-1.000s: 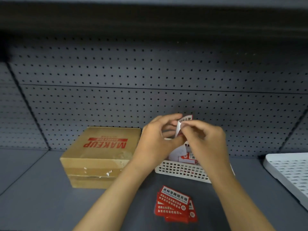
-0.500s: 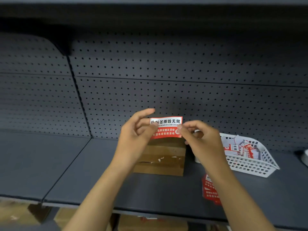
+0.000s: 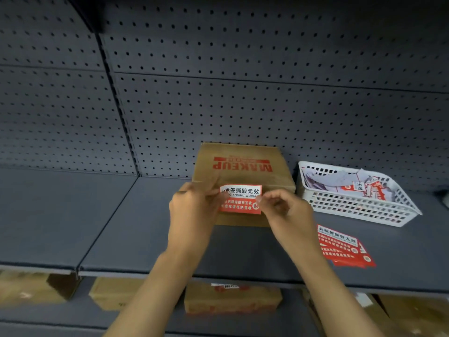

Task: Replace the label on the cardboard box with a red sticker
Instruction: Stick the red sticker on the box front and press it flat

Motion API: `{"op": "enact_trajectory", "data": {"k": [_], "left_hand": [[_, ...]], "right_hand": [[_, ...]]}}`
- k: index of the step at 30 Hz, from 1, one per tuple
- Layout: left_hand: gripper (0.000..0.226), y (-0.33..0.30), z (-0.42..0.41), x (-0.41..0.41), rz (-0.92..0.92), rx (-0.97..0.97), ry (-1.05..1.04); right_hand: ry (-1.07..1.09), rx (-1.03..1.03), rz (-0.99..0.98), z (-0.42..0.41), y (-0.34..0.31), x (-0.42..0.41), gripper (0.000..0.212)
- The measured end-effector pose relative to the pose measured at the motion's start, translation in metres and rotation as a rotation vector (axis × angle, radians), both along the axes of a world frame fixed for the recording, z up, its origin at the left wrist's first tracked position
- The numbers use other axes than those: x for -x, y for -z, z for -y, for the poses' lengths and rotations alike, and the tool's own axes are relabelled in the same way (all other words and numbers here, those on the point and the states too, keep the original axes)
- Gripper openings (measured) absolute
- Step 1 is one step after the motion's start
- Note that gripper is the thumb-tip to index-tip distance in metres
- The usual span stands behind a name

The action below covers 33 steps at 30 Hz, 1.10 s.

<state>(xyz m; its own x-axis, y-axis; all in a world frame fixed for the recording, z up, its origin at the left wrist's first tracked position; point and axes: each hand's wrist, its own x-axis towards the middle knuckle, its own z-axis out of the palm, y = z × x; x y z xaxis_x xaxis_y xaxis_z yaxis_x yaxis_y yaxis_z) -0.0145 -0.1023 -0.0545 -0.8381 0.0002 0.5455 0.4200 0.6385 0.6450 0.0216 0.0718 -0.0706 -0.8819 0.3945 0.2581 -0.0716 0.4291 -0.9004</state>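
A brown cardboard box (image 3: 243, 166) printed with red "MAKEUP" stands on the dark shelf against the pegboard. A red and white sticker (image 3: 241, 199) with Chinese text sits over the box's front top edge, its white strip near the top face and its red part on the front face. My left hand (image 3: 194, 215) pinches the sticker's left edge. My right hand (image 3: 284, 210) pinches its right edge. I cannot tell whether the sticker touches the box.
A white plastic basket (image 3: 359, 205) with peeled backing papers and scraps stands right of the box. A stack of red stickers (image 3: 342, 246) lies on the shelf (image 3: 121, 227) in front of it. Cardboard boxes (image 3: 230, 297) sit on the lower shelf.
The sticker, peeled over the basket a second ago, has moved left and down with both hands to the box's front edge. The view has shifted left and closer.
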Motion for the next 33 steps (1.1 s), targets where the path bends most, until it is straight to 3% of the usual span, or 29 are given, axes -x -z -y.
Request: {"op": "enact_trajectory", "data": {"k": [3, 8, 17, 33], "left_hand": [[0.043, 0.009, 0.000, 0.004, 0.030, 0.009, 0.035], [0.049, 0.017, -0.003, 0.009, 0.060, -0.023, 0.030], [0.049, 0.026, -0.002, 0.010, 0.038, 0.016, 0.033], [0.034, 0.031, -0.003, 0.026, -0.073, 0.274, -0.002]], "right_hand": [[0.028, -0.046, 0.019, 0.002, 0.015, 0.002, 0.011], [0.102, -0.102, -0.031, 0.004, 0.031, 0.006, 0.009], [0.180, -0.206, -0.103, 0.008, 0.044, 0.011, 0.012], [0.244, -0.295, -0.115, 0.012, 0.044, 0.012, 0.011]]}}
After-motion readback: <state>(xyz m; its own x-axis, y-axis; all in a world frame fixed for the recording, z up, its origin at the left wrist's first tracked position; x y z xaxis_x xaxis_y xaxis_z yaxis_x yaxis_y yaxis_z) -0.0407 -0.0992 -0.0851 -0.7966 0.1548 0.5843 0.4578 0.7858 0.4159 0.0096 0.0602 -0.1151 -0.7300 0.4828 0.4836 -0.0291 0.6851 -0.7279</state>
